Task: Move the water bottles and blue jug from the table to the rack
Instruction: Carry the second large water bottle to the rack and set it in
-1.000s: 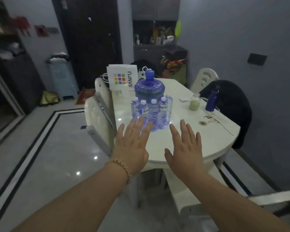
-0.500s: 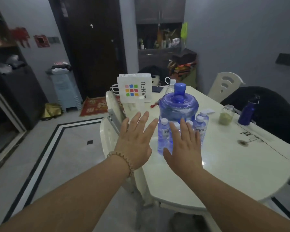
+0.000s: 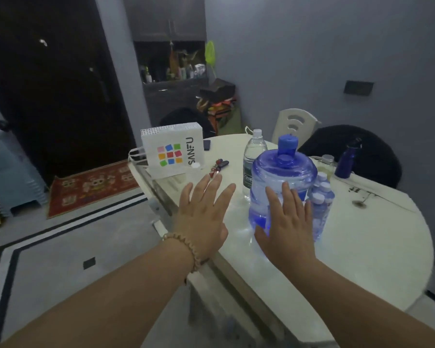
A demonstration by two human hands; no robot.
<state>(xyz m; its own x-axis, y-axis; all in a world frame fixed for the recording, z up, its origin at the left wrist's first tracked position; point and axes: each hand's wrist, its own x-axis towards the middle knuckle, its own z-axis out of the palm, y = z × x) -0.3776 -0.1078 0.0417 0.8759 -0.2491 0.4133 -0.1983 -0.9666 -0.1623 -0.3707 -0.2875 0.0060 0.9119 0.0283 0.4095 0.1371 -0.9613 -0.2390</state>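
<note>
A translucent blue jug [image 3: 283,182] with a blue cap stands on the white table [image 3: 362,252]. Several small water bottles [image 3: 322,204] with white caps cluster at its right side. A taller clear bottle [image 3: 253,156] stands just behind the jug's left. My right hand [image 3: 285,227] is held flat, fingers apart, in front of the jug, holding nothing. My left hand [image 3: 204,214], with a bead bracelet at the wrist, hovers open over the table's left edge, left of the jug. No rack can be made out.
A white paper bag [image 3: 172,151] with coloured squares stands at the table's far left, keys [image 3: 217,168] beside it. A dark blue flask [image 3: 347,162] and a small jar [image 3: 327,164] stand at the right. Chairs ring the table; one carries a black garment [image 3: 349,146].
The view has come closer to the table and swung round the jug, so the small bottles now show at its right. Both hands stay open and raised, now nearer the jug.
</note>
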